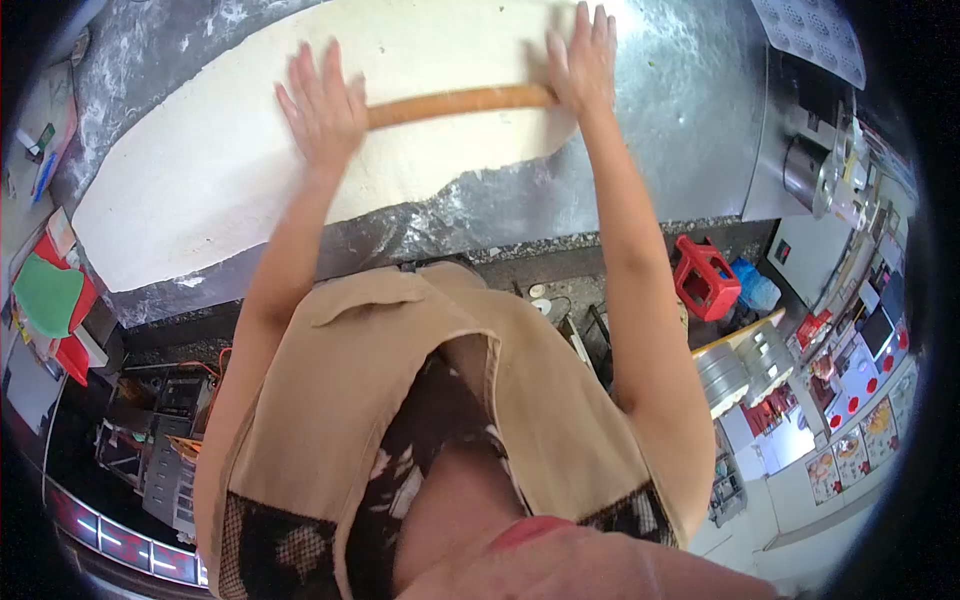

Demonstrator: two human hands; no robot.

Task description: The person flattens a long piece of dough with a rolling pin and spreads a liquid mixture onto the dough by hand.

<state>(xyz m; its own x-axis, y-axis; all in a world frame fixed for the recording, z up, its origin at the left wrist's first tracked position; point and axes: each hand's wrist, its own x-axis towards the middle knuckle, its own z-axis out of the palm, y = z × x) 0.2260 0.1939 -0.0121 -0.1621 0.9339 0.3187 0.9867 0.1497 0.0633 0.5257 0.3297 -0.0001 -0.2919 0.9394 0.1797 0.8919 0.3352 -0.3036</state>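
The left hand and right hand, both slightly blurred, hide the ends of the rolling pin; the dough sheet and metal table run beyond the upper edge, which also cuts the perforated tray; the wall posters are too small to read

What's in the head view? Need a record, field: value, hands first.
left hand: the left hand, fingers spread, at the pin's left end
right hand: the right hand, fingers extended, at the pin's right end
tool: wooden rolling pin, lying across the dough
material: pale dough sheet, wide, uneven near edge, running past the picture's top
surface: metal worktop, white powdery smears at left
clothing: tan apron over a dark patterned top
right side, below worktop: red stool, blue bundle beside it
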